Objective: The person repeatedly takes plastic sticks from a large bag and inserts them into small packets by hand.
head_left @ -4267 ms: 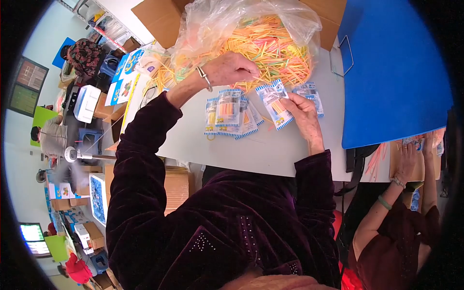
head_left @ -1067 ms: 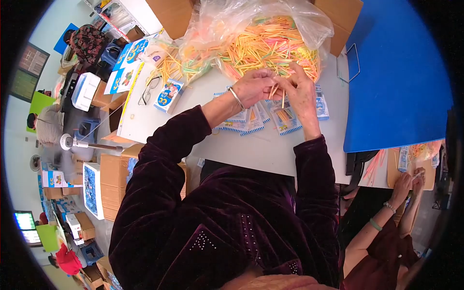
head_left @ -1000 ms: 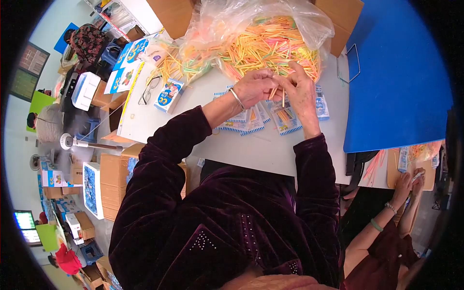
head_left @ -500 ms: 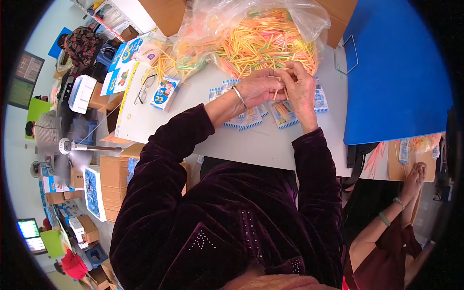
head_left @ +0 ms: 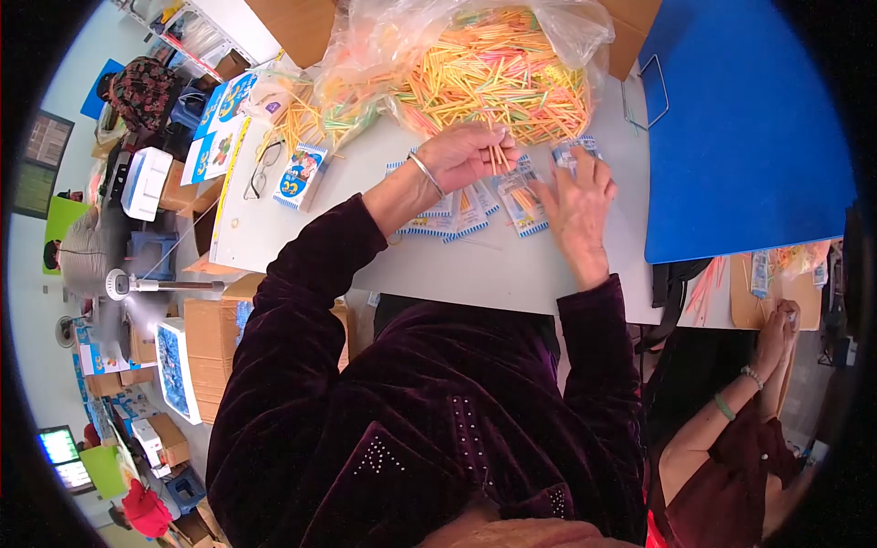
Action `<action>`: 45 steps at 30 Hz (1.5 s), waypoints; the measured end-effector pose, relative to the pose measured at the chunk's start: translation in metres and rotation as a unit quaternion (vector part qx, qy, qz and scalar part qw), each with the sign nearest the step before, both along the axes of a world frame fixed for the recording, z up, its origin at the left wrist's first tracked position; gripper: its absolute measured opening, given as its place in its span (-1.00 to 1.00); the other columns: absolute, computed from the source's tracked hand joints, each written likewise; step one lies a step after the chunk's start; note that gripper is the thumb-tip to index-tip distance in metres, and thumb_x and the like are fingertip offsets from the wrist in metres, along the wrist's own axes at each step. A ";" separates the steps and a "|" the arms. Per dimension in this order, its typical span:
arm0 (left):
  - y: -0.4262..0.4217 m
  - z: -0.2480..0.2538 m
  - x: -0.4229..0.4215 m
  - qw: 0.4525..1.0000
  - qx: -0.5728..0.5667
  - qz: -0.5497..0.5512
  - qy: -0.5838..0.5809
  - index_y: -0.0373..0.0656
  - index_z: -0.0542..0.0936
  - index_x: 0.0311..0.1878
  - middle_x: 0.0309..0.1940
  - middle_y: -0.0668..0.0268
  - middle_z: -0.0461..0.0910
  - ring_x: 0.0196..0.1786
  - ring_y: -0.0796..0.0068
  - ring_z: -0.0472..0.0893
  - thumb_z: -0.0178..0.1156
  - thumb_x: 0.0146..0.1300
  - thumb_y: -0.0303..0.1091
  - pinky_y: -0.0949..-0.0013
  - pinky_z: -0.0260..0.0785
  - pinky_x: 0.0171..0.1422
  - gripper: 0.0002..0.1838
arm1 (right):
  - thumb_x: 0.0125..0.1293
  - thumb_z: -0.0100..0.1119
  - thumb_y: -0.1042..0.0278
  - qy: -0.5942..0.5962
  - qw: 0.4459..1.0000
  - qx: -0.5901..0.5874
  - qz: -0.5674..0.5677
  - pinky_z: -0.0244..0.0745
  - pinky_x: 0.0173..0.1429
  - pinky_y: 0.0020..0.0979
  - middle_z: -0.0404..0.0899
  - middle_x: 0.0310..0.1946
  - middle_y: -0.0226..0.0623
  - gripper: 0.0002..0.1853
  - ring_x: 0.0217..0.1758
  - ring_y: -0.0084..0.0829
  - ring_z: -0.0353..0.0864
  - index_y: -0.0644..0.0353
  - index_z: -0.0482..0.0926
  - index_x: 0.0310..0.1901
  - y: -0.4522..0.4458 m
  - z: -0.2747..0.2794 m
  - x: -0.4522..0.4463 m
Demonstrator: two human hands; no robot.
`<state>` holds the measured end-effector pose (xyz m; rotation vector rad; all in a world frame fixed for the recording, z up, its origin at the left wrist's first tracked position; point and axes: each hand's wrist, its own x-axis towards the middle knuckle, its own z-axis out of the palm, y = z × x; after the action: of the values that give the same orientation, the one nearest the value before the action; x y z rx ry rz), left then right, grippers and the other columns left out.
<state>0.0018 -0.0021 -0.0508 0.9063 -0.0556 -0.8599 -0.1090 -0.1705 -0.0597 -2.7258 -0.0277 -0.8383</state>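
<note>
"Sticks (head_left: 497,161) – where r they?"

"Few in L hand (head_left: 461,157), pinched btwn thumb & fingers, just below big pile (head_left: 502,78) of same colourful stuff in clear plastic bag (head_left: 352,55)."

"And R hand (head_left: 577,201)?"

"Fingers loosely open, slightly bent, thumb apart. Hovering nr a packet (head_left: 521,206) w/ sticks showing thru; can't tell if thumb's touching it."

"Other pkts?"

"Overlapping bunch (head_left: 466,219), striped blue ends, on grey-white table (head_left: 466,274), by L wrist w/ the metal bracelet (head_left: 426,173). One more, the far packet (head_left: 565,153), partly hidden behind R fingers."

"Rest of table, L side?"

"Blue-&-white pack (head_left: 300,178), tilted, w/ glasses (head_left: 263,169) right beside it. Loose sticks (head_left: 303,119) further up, nr the bag."

"R side?"

"Big blue board (head_left: 749,137), wire handle (head_left: 656,91) by its L edge. Cardboard (head_left: 290,32) behind bag, approx."
</note>
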 end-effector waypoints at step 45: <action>-0.014 0.016 -0.009 0.758 0.235 0.154 -0.589 -0.23 0.50 -0.23 -0.44 0.30 0.54 -0.44 0.62 0.48 0.12 0.13 -0.48 0.52 0.34 -0.33 -0.87 | 0.19 0.14 0.43 0.109 0.731 0.652 0.167 0.42 -0.38 -0.62 0.52 -0.46 -0.50 -0.85 -0.41 -0.73 0.43 0.29 0.56 -0.22 0.014 0.002 0.009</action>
<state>-0.0071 -0.0165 -0.0343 1.7730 -0.7941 0.1501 -0.0999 -0.1567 -0.0574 -1.3601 0.0865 -0.1998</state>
